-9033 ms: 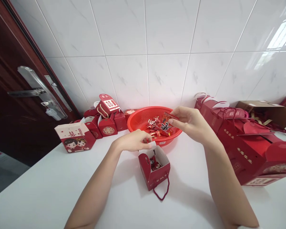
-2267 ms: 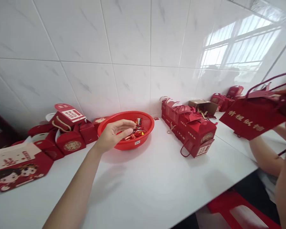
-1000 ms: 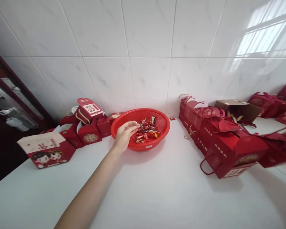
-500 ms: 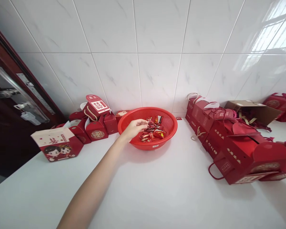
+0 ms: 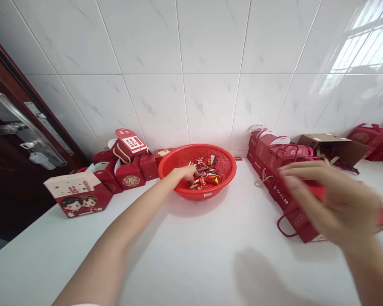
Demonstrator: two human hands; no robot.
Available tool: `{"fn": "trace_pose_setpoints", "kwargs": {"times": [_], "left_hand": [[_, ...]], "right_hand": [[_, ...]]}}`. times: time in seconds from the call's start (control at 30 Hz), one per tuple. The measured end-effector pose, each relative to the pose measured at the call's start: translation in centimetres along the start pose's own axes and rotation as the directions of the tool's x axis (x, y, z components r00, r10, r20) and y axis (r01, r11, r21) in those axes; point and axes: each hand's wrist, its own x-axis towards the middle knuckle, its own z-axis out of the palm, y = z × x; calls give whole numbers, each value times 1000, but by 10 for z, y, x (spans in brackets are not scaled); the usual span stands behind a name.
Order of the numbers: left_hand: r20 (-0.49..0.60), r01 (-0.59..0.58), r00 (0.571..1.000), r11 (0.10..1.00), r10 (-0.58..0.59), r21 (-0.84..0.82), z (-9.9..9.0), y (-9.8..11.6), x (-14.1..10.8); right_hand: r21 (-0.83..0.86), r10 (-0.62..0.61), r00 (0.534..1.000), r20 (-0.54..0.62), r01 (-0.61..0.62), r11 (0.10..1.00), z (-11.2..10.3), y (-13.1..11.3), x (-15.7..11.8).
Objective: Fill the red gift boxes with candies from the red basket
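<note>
My left hand (image 5: 187, 173) is down inside a red plastic colander (image 5: 198, 194), at the left side of the pile of wrapped candies (image 5: 207, 172). Its fingers are curled downward against the candies, and what they pinch, if anything, is hidden. The wrappers are mostly red, some with gold. My right hand (image 5: 332, 199) is in the air at the right, smeared by motion. Thumb and fingers look stretched out with a gap between them, and nothing shows in them. It hangs in front of the row of red gift boxes (image 5: 266, 148), hiding the nearest ones.
To the colander's left stand several red gift boxes (image 5: 130, 174), one stacked on top, and a box with cartoon figures (image 5: 79, 199). An open brown carton (image 5: 341, 146) is at the back right. A tiled wall (image 5: 210, 102) runs behind the white table (image 5: 191, 255); a dark door (image 5: 6, 170) is at left.
My left hand has lowered into the candies, its fingers now curled. From the box at the right edge, my right hand has swung left and up into view.
</note>
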Motion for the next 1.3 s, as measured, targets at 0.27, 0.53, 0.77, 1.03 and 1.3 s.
{"fn": "trace_pose_setpoints", "kwargs": {"times": [0.27,0.53,0.77,1.03,1.3], "left_hand": [[-141,-215,973,943,184,-253,-13,5,-38],[-482,-493,856,571,185,-657,4,1,-65],[-585,-537,806,525,90,-660,6,-6,-65],[-561,-479,828,515,-5,-711,8,-7,-61],[-585,-504,810,562,43,-656,7,-5,-66]], "right_hand": [[324,158,857,491,-347,880,160,43,32],[508,174,719,673,-620,598,210,65,45],[609,191,742,643,-646,460,219,58,44],[610,221,753,620,-639,468,222,62,40],[590,217,740,636,-648,482,216,59,38]]}}
